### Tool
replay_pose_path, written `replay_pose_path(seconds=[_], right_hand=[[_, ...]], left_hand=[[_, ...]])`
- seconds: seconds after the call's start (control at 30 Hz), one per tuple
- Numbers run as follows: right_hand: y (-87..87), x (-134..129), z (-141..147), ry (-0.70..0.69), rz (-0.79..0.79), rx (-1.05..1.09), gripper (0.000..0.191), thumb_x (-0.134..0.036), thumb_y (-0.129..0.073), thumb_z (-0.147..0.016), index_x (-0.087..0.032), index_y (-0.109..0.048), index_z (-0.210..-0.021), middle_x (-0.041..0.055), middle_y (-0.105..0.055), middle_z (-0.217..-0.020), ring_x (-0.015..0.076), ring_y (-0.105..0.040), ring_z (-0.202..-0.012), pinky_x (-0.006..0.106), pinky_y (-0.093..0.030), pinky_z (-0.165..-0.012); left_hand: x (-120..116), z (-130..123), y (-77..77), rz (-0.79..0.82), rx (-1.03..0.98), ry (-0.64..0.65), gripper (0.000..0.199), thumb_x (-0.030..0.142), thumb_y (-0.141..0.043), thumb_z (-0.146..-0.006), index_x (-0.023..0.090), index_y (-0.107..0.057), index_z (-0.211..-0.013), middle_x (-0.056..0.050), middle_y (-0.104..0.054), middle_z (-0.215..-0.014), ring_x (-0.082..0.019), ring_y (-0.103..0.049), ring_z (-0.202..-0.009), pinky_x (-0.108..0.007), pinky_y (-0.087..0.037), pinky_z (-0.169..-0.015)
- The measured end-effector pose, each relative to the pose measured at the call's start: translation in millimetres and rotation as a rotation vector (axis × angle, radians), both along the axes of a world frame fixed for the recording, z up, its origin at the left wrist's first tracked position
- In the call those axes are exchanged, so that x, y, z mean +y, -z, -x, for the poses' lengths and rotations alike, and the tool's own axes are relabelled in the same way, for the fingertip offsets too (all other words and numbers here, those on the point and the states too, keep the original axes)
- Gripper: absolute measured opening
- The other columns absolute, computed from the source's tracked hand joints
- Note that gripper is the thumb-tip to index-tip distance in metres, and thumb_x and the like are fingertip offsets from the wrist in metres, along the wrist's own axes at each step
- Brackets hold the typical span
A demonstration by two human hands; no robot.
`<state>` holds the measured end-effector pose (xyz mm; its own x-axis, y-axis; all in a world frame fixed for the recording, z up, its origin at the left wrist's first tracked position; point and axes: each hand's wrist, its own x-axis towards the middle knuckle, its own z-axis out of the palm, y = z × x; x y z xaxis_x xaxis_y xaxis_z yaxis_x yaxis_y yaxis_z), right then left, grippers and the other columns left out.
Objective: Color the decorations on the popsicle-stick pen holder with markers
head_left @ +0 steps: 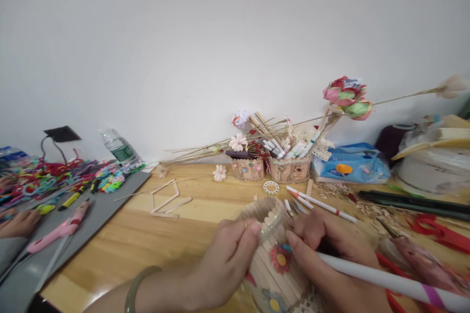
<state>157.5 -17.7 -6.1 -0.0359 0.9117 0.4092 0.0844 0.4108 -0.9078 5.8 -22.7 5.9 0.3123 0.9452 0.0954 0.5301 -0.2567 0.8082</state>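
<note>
A round holder made of wooden sticks [270,281] stands tilted at the bottom centre, with a glittery scalloped rim, a red flower and a grey-blue flower on its side. My left hand [229,259] grips its rim from the left, thumb and fingers pressed together. In my right hand [326,254] is a white marker [374,276] with a purple band, its blue tip close to the red flower. The fingers of that hand are closed round the marker, beside the holder's right side.
Two decorated holders [247,168] with markers and paper flowers stand near the wall. Wood shavings, a blue tissue pack [352,164], red scissors [440,232] and a glue gun [414,254] lie right. Another person's hand [22,222] and a pink glue gun [60,232] are left.
</note>
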Motion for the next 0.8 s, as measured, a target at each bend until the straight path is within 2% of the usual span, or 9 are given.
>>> replay_pose_path(seconds=[0.13,0.33,0.5,0.6,0.8], right_hand=[[7.4,2,4,0.061,-0.085,0.003,0.027,-0.02,-0.047,-0.078,-0.024,-0.029,-0.058,-0.0034,-0.039,-0.047,0.0139,-0.038,-0.042,0.027,-0.032,-0.04],[-5.8,-5,2,0.027,-0.027,-0.058,0.029,-0.022,-0.048,-0.077,-0.024,-0.027,-0.057,-0.0039,-0.041,-0.047,0.0142,-0.042,-0.042,0.027,-0.035,-0.042],[-7.0,-6,1,0.08,-0.029,-0.08,0.028,-0.017,-0.051,-0.074,-0.024,-0.032,-0.054,-0.0049,-0.04,-0.047,0.0126,-0.04,-0.042,0.026,-0.035,-0.042],[-6.7,-4,-2,0.039,-0.034,-0.112,0.026,-0.015,-0.053,-0.072,-0.024,-0.037,-0.054,-0.0052,-0.044,-0.049,0.0113,-0.043,-0.043,0.024,-0.038,-0.044],[-10.4,-4,-3,-0.022,0.017,-0.07,0.032,-0.018,-0.051,-0.074,-0.023,-0.028,-0.053,-0.0056,-0.04,-0.046,0.0123,-0.041,-0.042,0.026,-0.036,-0.043]], left_hand=[[0,1,1.8,-0.011,0.012,-0.001,0.042,0.044,-0.021,-0.091,0.021,-0.034,-0.059,0.003,-0.037,-0.054,-0.011,-0.037,-0.053,-0.024,-0.038,-0.054],[0,1,2.0,0.009,0.022,-0.015,0.04,0.042,-0.021,-0.09,0.021,-0.033,-0.059,0.003,-0.037,-0.055,-0.012,-0.037,-0.054,-0.025,-0.037,-0.056],[-1,0,-0.3,0.023,0.018,-0.001,0.043,0.048,-0.02,-0.09,0.021,-0.032,-0.058,0.003,-0.035,-0.055,-0.012,-0.035,-0.053,-0.024,-0.036,-0.055],[-1,0,-0.3,0.036,0.026,0.002,0.045,0.051,-0.019,-0.09,0.021,-0.032,-0.058,0.004,-0.034,-0.054,-0.011,-0.035,-0.052,-0.024,-0.037,-0.055],[0,1,2.4,0.038,0.011,-0.003,0.047,0.053,-0.018,-0.09,0.021,-0.031,-0.058,0.004,-0.033,-0.054,-0.011,-0.035,-0.052,-0.024,-0.037,-0.055]])
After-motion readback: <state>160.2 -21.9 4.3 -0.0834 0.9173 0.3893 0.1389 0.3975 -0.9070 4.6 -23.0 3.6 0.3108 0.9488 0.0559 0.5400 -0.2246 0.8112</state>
